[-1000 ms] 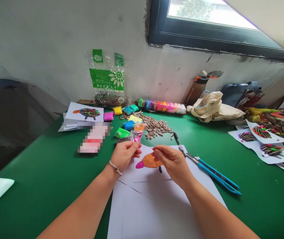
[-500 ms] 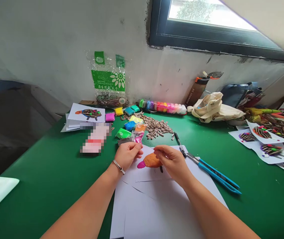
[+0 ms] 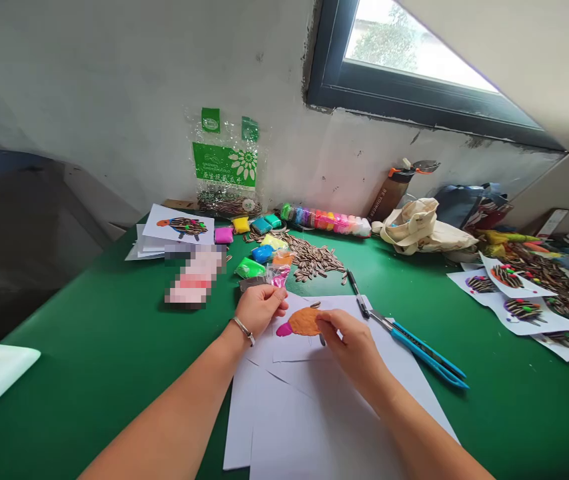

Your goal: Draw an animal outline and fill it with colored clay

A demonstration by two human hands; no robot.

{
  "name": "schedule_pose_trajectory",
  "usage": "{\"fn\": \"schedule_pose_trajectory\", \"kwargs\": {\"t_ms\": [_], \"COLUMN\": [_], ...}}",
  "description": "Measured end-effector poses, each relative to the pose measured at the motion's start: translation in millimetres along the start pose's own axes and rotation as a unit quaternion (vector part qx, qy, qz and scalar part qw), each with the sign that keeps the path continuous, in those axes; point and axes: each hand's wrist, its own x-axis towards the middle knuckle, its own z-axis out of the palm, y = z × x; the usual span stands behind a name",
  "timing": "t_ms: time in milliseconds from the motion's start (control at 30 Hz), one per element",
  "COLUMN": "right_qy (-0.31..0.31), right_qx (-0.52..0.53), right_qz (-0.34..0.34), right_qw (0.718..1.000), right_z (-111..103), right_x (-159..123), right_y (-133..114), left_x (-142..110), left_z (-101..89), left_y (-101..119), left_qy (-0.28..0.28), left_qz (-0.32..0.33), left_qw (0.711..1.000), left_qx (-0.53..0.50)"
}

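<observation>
A flat orange clay oval [image 3: 305, 322] with a magenta clay end [image 3: 283, 329] lies on a small sheet of white paper [image 3: 289, 353]. A striped sunflower seed [image 3: 315, 305] sticks out at its top edge, and another dark seed [image 3: 322, 340] shows at its lower right. My right hand [image 3: 347, 340] has its thumb and fingertips pinched at the oval's right edge; anything between them is hidden. Left of the paper, my left hand [image 3: 259, 310] is closed in a pinch beside a magenta clay packet [image 3: 278, 275]. Its contents cannot be made out.
Beyond the hands lie loose sunflower seeds [image 3: 314, 257] and several bagged clay packets [image 3: 250, 268]. A blue utility knife [image 3: 429, 353] and a black pen [image 3: 358, 293] lie to the right. Finished seed pictures [image 3: 179, 227] are stacked at left, with others [image 3: 522, 310] at right.
My right hand has shifted from the oval's top to its right edge, uncovering a seed at the top. My left hand stays pinched. The camera view has tilted slightly.
</observation>
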Motion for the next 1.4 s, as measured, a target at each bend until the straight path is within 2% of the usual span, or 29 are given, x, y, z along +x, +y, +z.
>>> {"fn": "schedule_pose_trajectory", "kwargs": {"t_ms": [100, 267, 400, 867, 1167, 1400], "right_qy": [0.0, 0.026, 0.0, 0.001, 0.012, 0.015], "right_qx": [0.007, 0.003, -0.011, -0.121, -0.145, -0.153], "right_qz": [-0.019, -0.014, -0.04, -0.135, -0.155, -0.143], "right_qw": [1.0, 1.0, 0.999, 0.983, 0.977, 0.978], "right_z": [1, 4, 6, 11, 20, 20], "right_x": [-5, -12, -14, -11, -15, -16], "right_y": [2, 6, 6, 9, 22, 20], "left_x": [1, 3, 3, 2, 1, 2], "left_z": [-0.1, 0.0, -0.1, 0.3, 0.8, 0.8], "left_y": [-1, -3, -3, -4, -3, -3], "left_qy": [-0.002, -0.004, -0.004, -0.004, -0.005, -0.007], "left_qz": [0.004, 0.011, 0.015, 0.021, 0.022, 0.019], "left_qw": [1.0, 1.0, 1.0, 0.999, 0.999, 0.999], "left_qx": [0.007, 0.016, 0.02, 0.033, 0.034, 0.034]}}
